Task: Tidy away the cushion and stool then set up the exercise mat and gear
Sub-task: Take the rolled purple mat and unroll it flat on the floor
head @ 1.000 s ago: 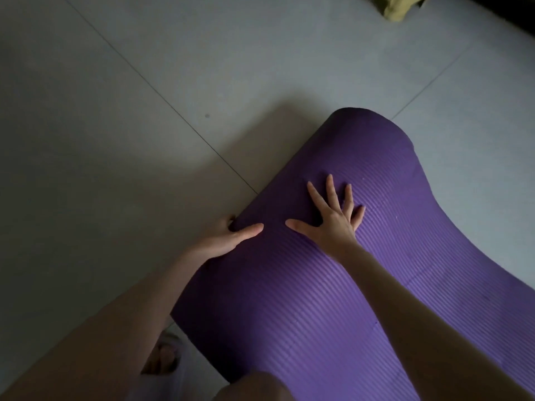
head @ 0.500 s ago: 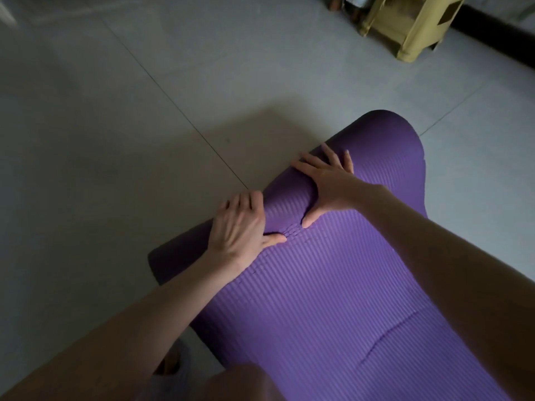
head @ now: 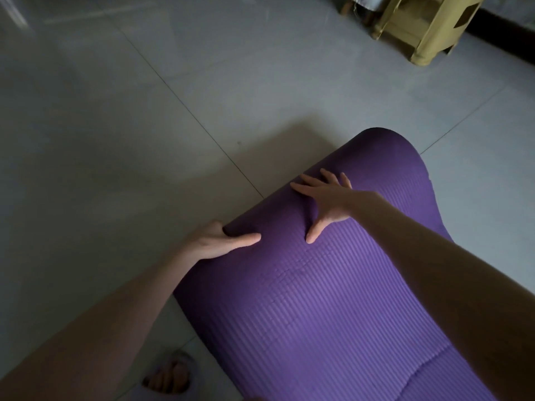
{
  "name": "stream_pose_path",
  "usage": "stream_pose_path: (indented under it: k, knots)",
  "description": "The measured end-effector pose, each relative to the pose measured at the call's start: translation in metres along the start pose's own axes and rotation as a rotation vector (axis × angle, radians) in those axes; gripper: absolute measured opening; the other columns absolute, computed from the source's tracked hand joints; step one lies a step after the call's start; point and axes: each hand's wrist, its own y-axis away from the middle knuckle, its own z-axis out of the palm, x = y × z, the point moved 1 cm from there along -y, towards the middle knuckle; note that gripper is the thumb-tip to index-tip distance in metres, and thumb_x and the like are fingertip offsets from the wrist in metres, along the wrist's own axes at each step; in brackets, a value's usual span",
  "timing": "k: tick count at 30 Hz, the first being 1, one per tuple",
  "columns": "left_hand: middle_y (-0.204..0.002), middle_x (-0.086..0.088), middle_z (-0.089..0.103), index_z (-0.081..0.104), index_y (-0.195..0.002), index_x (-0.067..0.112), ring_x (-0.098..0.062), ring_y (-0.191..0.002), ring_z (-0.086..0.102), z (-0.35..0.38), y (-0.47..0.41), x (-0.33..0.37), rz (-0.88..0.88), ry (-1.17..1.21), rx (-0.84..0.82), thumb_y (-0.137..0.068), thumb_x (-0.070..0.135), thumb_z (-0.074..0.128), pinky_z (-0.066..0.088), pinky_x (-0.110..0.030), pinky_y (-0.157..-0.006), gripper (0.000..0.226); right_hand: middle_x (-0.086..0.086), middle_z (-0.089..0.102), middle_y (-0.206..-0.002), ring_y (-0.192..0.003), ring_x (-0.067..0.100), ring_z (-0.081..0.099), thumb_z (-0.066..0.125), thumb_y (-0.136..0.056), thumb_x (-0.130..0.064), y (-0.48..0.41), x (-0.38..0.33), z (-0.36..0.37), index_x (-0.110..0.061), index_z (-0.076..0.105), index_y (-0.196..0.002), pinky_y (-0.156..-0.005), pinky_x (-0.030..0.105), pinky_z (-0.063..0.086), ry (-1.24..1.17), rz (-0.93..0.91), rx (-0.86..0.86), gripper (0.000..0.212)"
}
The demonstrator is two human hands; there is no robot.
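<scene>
Exercise mat [head: 318, 299] on grey tiled floor [head: 115, 140]; yellow stool [head: 419, 27] beyond

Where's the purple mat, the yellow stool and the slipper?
mat [head: 333, 299]: head view, on its ribbed top surface.
stool [head: 419, 27]: head view, on its side wall.
slipper [head: 185, 361]: head view, on its upper strap.
</scene>
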Motion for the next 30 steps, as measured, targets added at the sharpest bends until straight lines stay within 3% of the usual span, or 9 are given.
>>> stream_pose_path:
  k: [3, 6, 10, 14, 19, 23, 25, 27, 30]
  knots:
    - [-0.095, 0.005, 0.066, 0.066, -0.095, 0.025, -0.019, -0.096, 0.063, -0.001, -0.007, -0.008, 0.022, -0.088, 0.017, -0.054, 0.077, 0.067, 0.047, -0.027, -0.079, 0.066, -0.011, 0.001, -0.16, -0.145, 0.032, -0.015, 0.082, -0.047, -0.062, -0.013, -0.011, -0.006, -0.037, 0.005, -0.15, -0.111, 0.062, -0.012, 0.021, -0.003, -0.047, 0.131]
    - [-0.102, -0.003, 0.066, 0.061, -0.106, 0.014, -0.027, -0.098, 0.064, 0.011, -0.001, -0.01, 0.123, -0.296, 0.244, -0.051, 0.083, 0.062, 0.049, -0.032, -0.077, 0.089, -0.009, 0.015, -0.157, -0.145, 0.03, -0.002, 0.082, -0.045, -0.064, -0.022, -0.025, -0.012, -0.035, 0.011, -0.149, -0.113, 0.059, -0.009, 0.094, -0.03, -0.07, 0.129]
    - [-0.085, -0.014, 0.065, 0.056, -0.086, 0.003, -0.033, -0.079, 0.064, 0.027, 0.015, -0.008, 0.25, -0.613, 0.614, -0.05, 0.088, 0.049, 0.047, -0.038, -0.069, 0.093, -0.005, 0.026, -0.153, -0.144, 0.03, 0.008, 0.084, -0.043, -0.06, -0.028, -0.041, -0.014, -0.032, 0.02, -0.147, -0.114, 0.055, -0.003, 0.169, -0.086, -0.049, 0.126]
    - [-0.062, -0.011, 0.058, 0.052, -0.07, 0.005, -0.028, -0.056, 0.057, 0.03, 0.031, -0.008, 0.303, -0.716, 0.696, -0.053, 0.087, 0.042, 0.045, -0.035, -0.055, 0.084, -0.007, 0.048, -0.125, -0.122, 0.022, 0.037, 0.081, -0.037, -0.067, -0.019, -0.038, -0.012, -0.028, 0.045, -0.127, -0.11, 0.049, 0.019, 0.146, -0.142, 0.118, 0.105]
    - [-0.064, -0.01, 0.055, 0.05, -0.073, 0.007, -0.026, -0.057, 0.053, 0.024, 0.049, 0.003, 0.383, -0.74, 0.814, -0.052, 0.083, 0.051, 0.043, -0.034, -0.057, 0.078, -0.006, 0.054, -0.113, -0.111, 0.018, 0.043, 0.074, -0.045, -0.073, 0.014, -0.034, -0.009, -0.021, 0.054, -0.115, -0.105, 0.043, 0.028, 0.23, -0.154, 0.365, 0.09]
    - [-0.078, -0.011, 0.055, 0.054, -0.092, 0.004, -0.028, -0.07, 0.054, 0.024, 0.066, 0.002, 0.448, -0.758, 0.919, -0.056, 0.08, 0.053, 0.043, -0.039, -0.064, 0.083, 0.003, 0.062, -0.099, -0.099, 0.028, 0.056, 0.077, -0.039, -0.07, 0.039, -0.025, 0.002, -0.011, 0.062, -0.104, -0.099, 0.048, 0.038, 0.262, -0.228, 0.739, 0.089]
    - [-0.09, -0.014, 0.057, 0.055, -0.109, 0.002, -0.03, -0.078, 0.055, 0.03, 0.067, -0.008, 0.432, -0.783, 0.893, -0.062, 0.08, 0.044, 0.045, -0.042, -0.068, 0.091, 0.004, 0.058, -0.12, -0.117, 0.03, 0.05, 0.078, -0.043, -0.068, 0.041, -0.023, 0.009, -0.012, 0.055, -0.123, -0.109, 0.053, 0.024, 0.234, -0.215, 0.64, 0.1]
    - [-0.101, -0.018, 0.058, 0.054, -0.121, 0.001, -0.032, -0.086, 0.056, 0.038, 0.062, -0.018, 0.404, -0.81, 0.797, -0.068, 0.079, 0.036, 0.046, -0.046, -0.071, 0.096, 0.001, 0.032, -0.15, -0.141, 0.024, 0.023, 0.072, -0.054, -0.07, 0.037, -0.023, 0.017, -0.018, 0.028, -0.147, -0.115, 0.053, 0.0, 0.203, -0.158, 0.393, 0.115]
    - [-0.107, -0.019, 0.059, 0.054, -0.127, 0.002, -0.033, -0.092, 0.058, 0.042, 0.052, -0.028, 0.38, -0.868, 0.636, -0.077, 0.078, 0.026, 0.049, -0.049, -0.072, 0.096, -0.003, -0.008, -0.161, -0.147, 0.019, -0.01, 0.067, -0.062, -0.072, 0.026, -0.017, 0.027, -0.024, -0.009, -0.151, -0.114, 0.059, -0.009, 0.222, -0.137, 0.196, 0.127]
